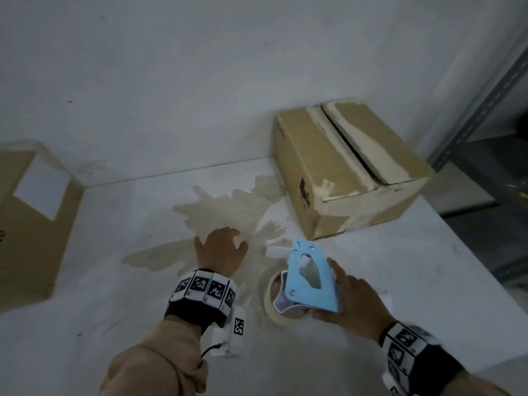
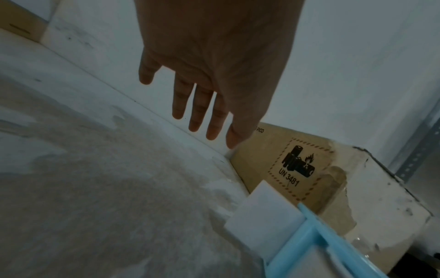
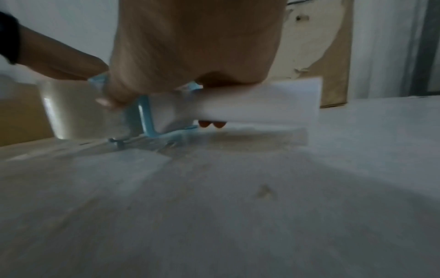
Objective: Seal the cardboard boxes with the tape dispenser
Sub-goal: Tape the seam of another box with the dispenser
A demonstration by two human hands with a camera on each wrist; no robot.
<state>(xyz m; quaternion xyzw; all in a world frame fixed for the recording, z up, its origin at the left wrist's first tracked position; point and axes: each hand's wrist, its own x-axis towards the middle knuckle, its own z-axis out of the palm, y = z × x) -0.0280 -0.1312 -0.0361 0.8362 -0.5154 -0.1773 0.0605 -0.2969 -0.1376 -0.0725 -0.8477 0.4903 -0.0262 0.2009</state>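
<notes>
Right hand point(image 1: 347, 294) clasping tape dispenser point(image 1: 310, 277) on table point(image 1: 400, 281) | left hand point(image 1: 221, 250) empty, fingers spread | unsealed cardboard box point(image 1: 351, 167) ahead-right, nearer right hand | open seam running front-to-back | second box point(image 1: 31, 221) far left.

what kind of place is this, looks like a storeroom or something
Probably a storeroom or packing area: worn cardboard boxes on a stained white table, a metal shelving rack beside it, and a tape dispenser in the right hand.
</notes>
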